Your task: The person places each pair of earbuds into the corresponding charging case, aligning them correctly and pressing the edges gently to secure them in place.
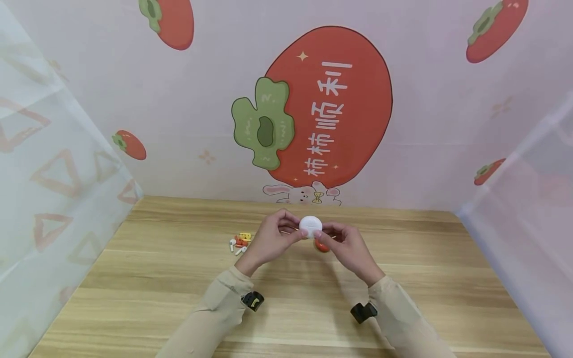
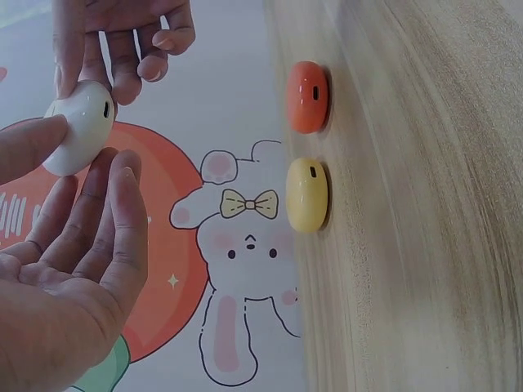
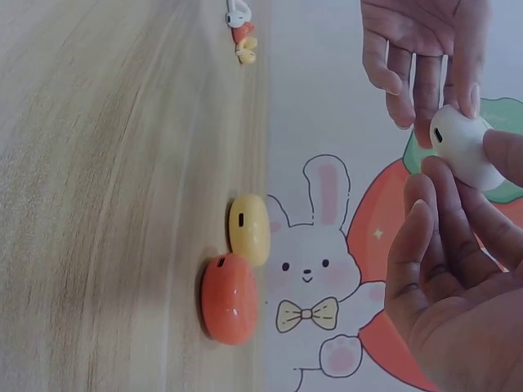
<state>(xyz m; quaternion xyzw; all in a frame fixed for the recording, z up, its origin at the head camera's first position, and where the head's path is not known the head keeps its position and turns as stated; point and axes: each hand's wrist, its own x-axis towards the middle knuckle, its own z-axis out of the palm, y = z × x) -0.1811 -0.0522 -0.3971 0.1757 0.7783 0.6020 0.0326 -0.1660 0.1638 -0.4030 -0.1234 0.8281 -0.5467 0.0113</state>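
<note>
A rounded white case (image 1: 311, 225) is held up above the wooden table between both hands. My left hand (image 1: 274, 239) pinches its left side and my right hand (image 1: 350, 247) its right side, thumbs on the near face. The left wrist view shows the white case (image 2: 85, 131) with a small dark slot at its end; its lid looks closed. Behind and below the hands, a red case (image 3: 231, 299) and a yellow case (image 3: 250, 229) rest on the table, mostly hidden by the hands in the head view.
Left of the hands lies a small pile of earbuds: yellow (image 1: 245, 236), red (image 1: 240, 242) and white (image 1: 232, 244). A printed backdrop (image 1: 201, 169) stands along the table's (image 1: 179, 288) far edge, with sheets on both sides.
</note>
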